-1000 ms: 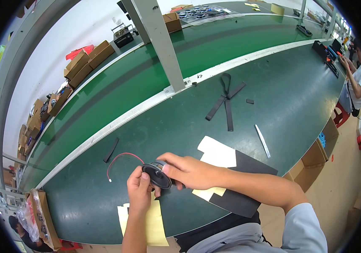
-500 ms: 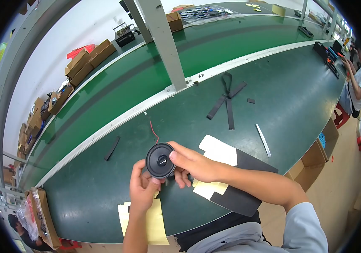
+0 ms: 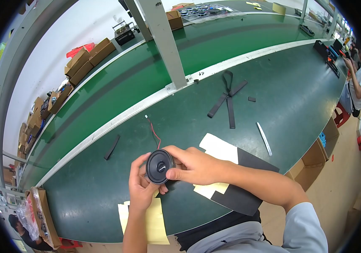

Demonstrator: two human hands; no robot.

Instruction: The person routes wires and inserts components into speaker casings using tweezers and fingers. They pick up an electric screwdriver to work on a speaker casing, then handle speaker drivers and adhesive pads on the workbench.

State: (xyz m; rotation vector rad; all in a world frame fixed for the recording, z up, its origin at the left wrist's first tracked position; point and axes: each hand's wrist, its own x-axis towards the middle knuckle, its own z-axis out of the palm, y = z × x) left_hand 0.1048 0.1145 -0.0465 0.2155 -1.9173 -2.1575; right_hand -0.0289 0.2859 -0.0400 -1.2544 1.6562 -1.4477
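Observation:
A round black speaker (image 3: 159, 166) faces up between both hands above the green table (image 3: 87, 198). My left hand (image 3: 141, 181) wraps round its left and lower edge. My right hand (image 3: 189, 165) grips the right side, thumb on the front rim. A red and black wire (image 3: 154, 130) runs from the speaker's top to a small white connector (image 3: 146, 116) near the white rail. Yellow paper sheets (image 3: 157, 221) lie under my left forearm. White sheets (image 3: 220, 148) and a black sheet (image 3: 248, 196) lie under my right forearm.
Black strips (image 3: 230, 101) lie crossed beyond my hands; a single strip (image 3: 112, 147) is at the left. A white pen-like tool (image 3: 264, 139) lies right. A metal post (image 3: 163, 46) rises from the rail. Open cardboard boxes (image 3: 309, 166) stand by the table's right edge. Another person (image 3: 359, 82) works far right.
The speaker has turned from tilted on its side to facing up. Its wire has swung from the left to point away, beyond the hands. Both hands have shifted their grip on the rim.

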